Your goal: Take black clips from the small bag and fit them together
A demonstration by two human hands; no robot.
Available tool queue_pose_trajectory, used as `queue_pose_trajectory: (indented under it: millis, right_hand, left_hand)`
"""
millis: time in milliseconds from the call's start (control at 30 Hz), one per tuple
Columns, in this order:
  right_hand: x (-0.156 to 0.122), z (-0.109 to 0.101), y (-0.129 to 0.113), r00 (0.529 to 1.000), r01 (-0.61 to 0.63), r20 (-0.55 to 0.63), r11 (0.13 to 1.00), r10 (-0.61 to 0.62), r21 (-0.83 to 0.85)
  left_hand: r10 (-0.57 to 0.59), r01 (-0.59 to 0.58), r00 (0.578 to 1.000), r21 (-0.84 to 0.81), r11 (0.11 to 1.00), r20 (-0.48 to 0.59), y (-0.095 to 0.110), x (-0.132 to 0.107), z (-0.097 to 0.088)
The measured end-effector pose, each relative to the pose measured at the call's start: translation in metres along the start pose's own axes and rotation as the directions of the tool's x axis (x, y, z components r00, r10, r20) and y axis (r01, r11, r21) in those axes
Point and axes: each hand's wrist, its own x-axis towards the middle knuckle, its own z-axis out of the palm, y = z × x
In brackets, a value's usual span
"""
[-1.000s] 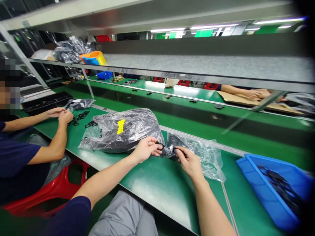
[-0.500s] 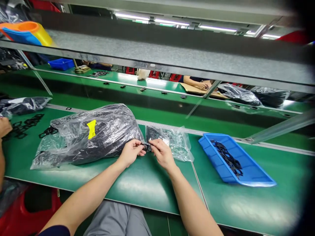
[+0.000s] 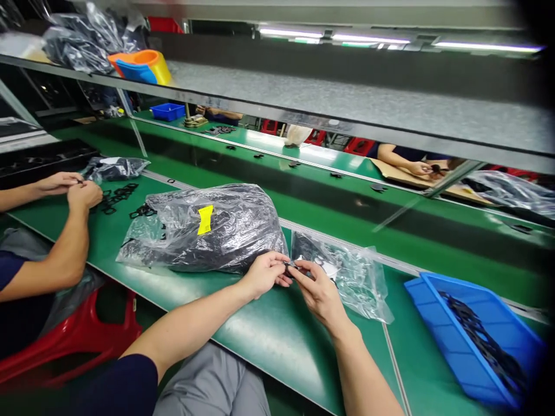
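A small black part [image 3: 289, 268] is pinched between my two hands over the green table [image 3: 260, 329]; its exact kind is too small to make out. My left hand [image 3: 267, 271] grips it from the left, my right hand [image 3: 317, 286] from the right, and the fingers cover most of it. Just behind my left hand lies a large clear plastic bag [image 3: 234, 225] filled with dark pieces, with a yellow label [image 3: 205, 219] on it. Beyond my right hand is a smaller clear bag [image 3: 359, 277] with dark contents and a white patch.
A blue tray [image 3: 459, 341] at the right holds several black parts [image 3: 485, 341]. At the left, a co-worker's hands [image 3: 80, 188] work near loose black frames [image 3: 117, 197]. Overhead runs a grey shelf [image 3: 329, 98] bearing an orange, blue and yellow holder [image 3: 145, 66]. Below left is a red stool [image 3: 87, 329].
The view has swung left, so everything sits further right and more of the co-worker at the left shows. My hands still hold the black part together.
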Motion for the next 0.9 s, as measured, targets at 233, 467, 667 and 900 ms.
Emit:
queue_pose_trajectory:
  millis: [233, 467, 667, 900]
  right_hand:
    - [-0.002, 0.003, 0.005, 0.999, -0.013, 0.039, 0.994, 0.009, 0.107]
    - [-0.001, 0.011, 0.0, 0.954, -0.287, 0.042, 0.872, 0.295, 0.396]
    - [0.001, 0.011, -0.004, 0.757, -0.593, 0.183, 0.54, 0.627, 0.597]
    - [0.007, 0.009, -0.006, 0.693, -0.635, 0.244, 0.415, 0.678, 0.651]
  left_hand:
    - [0.062, -0.062, 0.998, 0.003, 0.998, 0.008, -0.005, 0.002, -0.001]
    - [0.082, -0.081, 0.997, 0.031, 0.996, -0.016, -0.01, 0.004, -0.002]
    - [0.158, -0.154, 0.987, 0.091, 0.984, -0.036, -0.015, 0.004, -0.001]
    - [0.209, -0.2, 0.978, 0.219, 0.955, -0.018, -0.021, 0.004, -0.004]
